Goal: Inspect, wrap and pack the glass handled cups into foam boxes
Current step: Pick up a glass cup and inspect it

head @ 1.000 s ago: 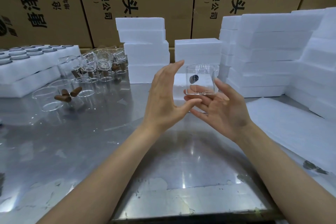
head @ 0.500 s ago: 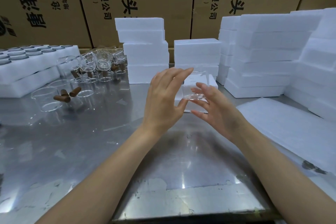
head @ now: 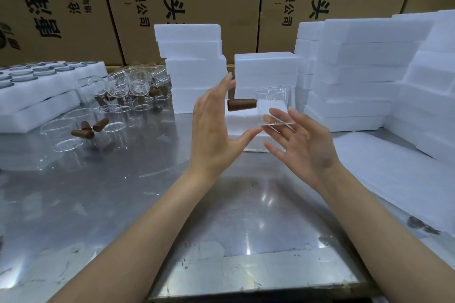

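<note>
A clear glass cup (head: 273,106) with a brown wooden handle (head: 241,104) is held up over the metal table (head: 123,204), upright, its handle pointing left. My right hand (head: 301,145) supports the cup's base on straight fingertips. My left hand (head: 214,135) stands beside it with fingers straight and the thumb reaching toward the cup's bottom; the handle passes just behind its fingers. Several more handled cups (head: 128,86) crowd the table at the back left, and three others (head: 81,128) sit nearer.
Stacks of white foam boxes (head: 194,66) (head: 357,74) line the back and right. Foam trays of round glasses (head: 34,86) lie at far left. White foam sheets (head: 398,179) lie at right. Cardboard cartons (head: 182,2) form the back wall.
The cup has been turned between my hands: its handle, hidden half a second ago, now sticks out to the left. Both hands have opened slightly and stayed in place.
</note>
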